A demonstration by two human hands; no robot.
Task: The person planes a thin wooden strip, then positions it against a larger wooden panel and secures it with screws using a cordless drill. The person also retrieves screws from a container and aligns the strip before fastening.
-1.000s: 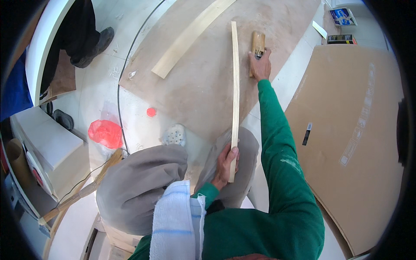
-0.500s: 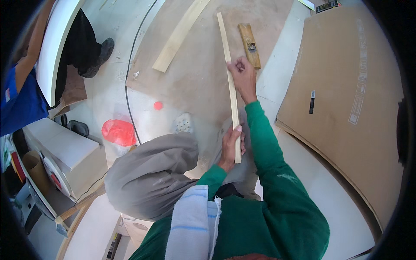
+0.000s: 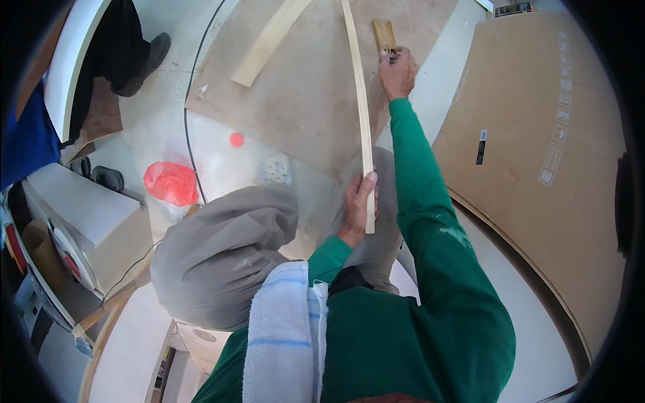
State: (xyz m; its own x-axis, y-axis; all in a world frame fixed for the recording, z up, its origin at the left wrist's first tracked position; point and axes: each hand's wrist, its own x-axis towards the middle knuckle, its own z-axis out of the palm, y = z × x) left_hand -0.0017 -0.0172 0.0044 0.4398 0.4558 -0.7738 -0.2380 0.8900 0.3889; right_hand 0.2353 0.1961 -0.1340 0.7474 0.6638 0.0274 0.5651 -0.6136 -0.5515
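Observation:
My left hand [image 3: 356, 205] is closed around the near end of a long, narrow wooden strip [image 3: 361, 111], which points away from me over the floor. My right hand [image 3: 398, 75] reaches out to the right of the strip, its fingers closed over the near part of a wooden hand plane [image 3: 383, 32]. The hand covers that end of the plane, while the far end shows. Left of the strip lies a wider pale board [image 3: 269, 43] on a brown sheet [image 3: 295, 101].
A large cardboard box [image 3: 517, 114] stands along the right. At the left are a red plastic bag [image 3: 171, 183], a small red disc [image 3: 236, 140], a dark cable [image 3: 188, 127] and a white cabinet [image 3: 87, 201]. Another person's shoe [image 3: 144, 67] shows beyond them.
My right hand has left the strip and moved forward and right onto the plane. My left hand keeps its hold on the strip. The whole view has shifted slightly.

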